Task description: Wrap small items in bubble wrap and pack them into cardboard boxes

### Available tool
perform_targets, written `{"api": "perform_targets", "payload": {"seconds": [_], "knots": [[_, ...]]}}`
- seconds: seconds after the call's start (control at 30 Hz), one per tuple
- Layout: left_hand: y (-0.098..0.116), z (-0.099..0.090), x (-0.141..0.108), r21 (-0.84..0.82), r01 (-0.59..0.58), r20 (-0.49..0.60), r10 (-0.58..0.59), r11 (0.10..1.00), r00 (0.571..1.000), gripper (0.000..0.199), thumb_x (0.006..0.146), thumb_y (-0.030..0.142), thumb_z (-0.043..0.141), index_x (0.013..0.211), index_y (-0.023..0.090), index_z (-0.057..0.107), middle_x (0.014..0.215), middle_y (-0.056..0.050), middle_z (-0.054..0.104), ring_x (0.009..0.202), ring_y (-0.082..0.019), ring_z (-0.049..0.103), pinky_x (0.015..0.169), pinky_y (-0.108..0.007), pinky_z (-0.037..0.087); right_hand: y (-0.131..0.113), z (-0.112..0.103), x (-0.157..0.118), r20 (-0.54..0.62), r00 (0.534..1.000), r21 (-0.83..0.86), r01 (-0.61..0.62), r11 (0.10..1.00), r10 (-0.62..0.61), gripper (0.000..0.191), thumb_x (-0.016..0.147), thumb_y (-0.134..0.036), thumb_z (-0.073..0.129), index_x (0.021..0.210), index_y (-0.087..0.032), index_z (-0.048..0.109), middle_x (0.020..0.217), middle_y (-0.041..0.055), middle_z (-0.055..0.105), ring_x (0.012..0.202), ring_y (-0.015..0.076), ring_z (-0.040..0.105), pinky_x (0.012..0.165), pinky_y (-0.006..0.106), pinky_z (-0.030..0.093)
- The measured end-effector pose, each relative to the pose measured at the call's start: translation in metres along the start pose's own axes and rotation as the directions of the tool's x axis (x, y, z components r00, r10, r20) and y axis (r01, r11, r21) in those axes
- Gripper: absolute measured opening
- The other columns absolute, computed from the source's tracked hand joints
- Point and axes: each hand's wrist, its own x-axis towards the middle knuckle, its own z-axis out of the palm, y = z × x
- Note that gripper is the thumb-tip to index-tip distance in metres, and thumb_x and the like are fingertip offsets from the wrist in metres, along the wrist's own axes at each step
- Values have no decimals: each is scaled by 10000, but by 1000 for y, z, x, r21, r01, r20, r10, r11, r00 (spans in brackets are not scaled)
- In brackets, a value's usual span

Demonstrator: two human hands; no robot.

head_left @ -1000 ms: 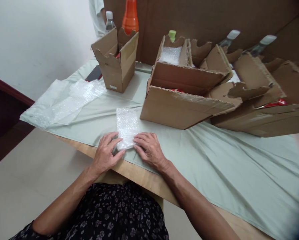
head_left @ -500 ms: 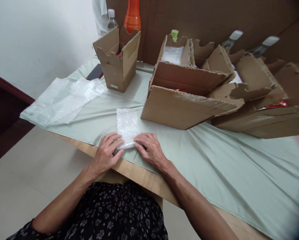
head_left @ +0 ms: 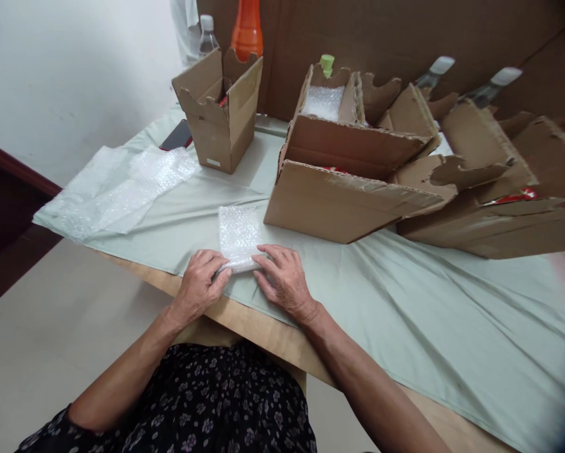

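Note:
A piece of bubble wrap [head_left: 239, 231] lies on the green cloth near the table's front edge, its near end rolled into a narrow bundle. What is inside the roll is hidden. My left hand [head_left: 205, 280] pinches the left end of the roll between thumb and fingers. At the roll's right end, my right hand [head_left: 283, 280] rests its fingertips on the wrap, with its thumb and fingers apart.
Loose bubble wrap [head_left: 126, 189] covers the table's left end, beside a dark phone [head_left: 176, 135]. A small cardboard box [head_left: 221, 119] stands behind. Several larger boxes [head_left: 343, 201] fill the right. Clear bottles [head_left: 436, 72] and an orange bottle [head_left: 247, 31] show at the back.
The near end of the bubble wrap is rolled further away from me. The fingers of my right hand have spread and shifted on the roll.

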Motion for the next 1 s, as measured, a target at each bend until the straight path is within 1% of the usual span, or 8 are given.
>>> {"api": "perform_targets", "payload": {"seconds": [0.17,0.27,0.37,0.47,0.6,0.77,0.9,1.0], "knots": [[-9,8,8,48,-3,-45,5,999,999,214,1002,323,557,1042,194,723,927,-65,728,893,-252,631,838,-413,482,3,2,0,146,987,-1,-66,998,65,316,961,-261,613,1268,-195,651,1267,141,709,1180,325,601,974,494,449],[-11,10,9,63,-2,-71,7,998,997,214,996,316,568,1064,182,720,927,-73,731,888,-259,641,828,-416,495,3,2,1,183,978,-22,-98,995,100,328,955,-241,624,1279,-204,655,1272,138,707,1183,325,596,975,491,447],[-9,9,8,37,-21,-107,25,999,994,215,979,278,587,1134,179,697,1021,-86,728,963,-263,658,877,-419,518,3,3,2,182,977,-30,-109,994,112,294,970,-202,598,1254,-214,673,1249,129,716,1176,316,598,965,478,448],[-7,6,6,8,-76,-131,77,997,988,312,941,230,621,1248,184,650,1187,-112,697,1104,-276,650,975,-437,528,4,3,2,168,978,-15,-120,993,121,270,981,-184,583,1225,-219,690,1210,114,731,1150,301,611,947,461,452],[-4,2,3,35,-142,-84,144,989,986,367,912,200,658,1278,199,627,1317,-139,648,1186,-303,620,1028,-492,519,6,1,1,142,979,73,-156,985,145,261,960,-166,591,1190,-202,709,1168,107,745,1106,284,634,939,450,461],[-2,1,-1,-21,-132,-27,132,991,991,489,912,213,662,1390,226,561,1401,-151,586,1282,-315,583,1082,-520,507,6,-3,-2,150,969,206,-225,952,197,236,962,-223,597,1165,-222,718,1109,77,772,1047,266,667,936,449,471],[-4,2,-2,-35,-99,-63,97,994,993,409,935,229,641,1343,224,614,1296,-128,629,1198,-288,624,1037,-477,534,5,-3,-3,102,973,221,-226,949,208,241,977,-286,593,1175,-210,706,1093,87,774,1015,271,675,917,446,476],[-7,3,1,-35,-54,-76,51,998,996,295,955,275,634,1241,222,680,1162,-96,676,1091,-265,645,967,-439,552,5,-2,-2,80,979,142,-198,970,188,339,969,-308,595,1280,-190,661,1246,134,724,1110,304,642,939,467,473]]}}
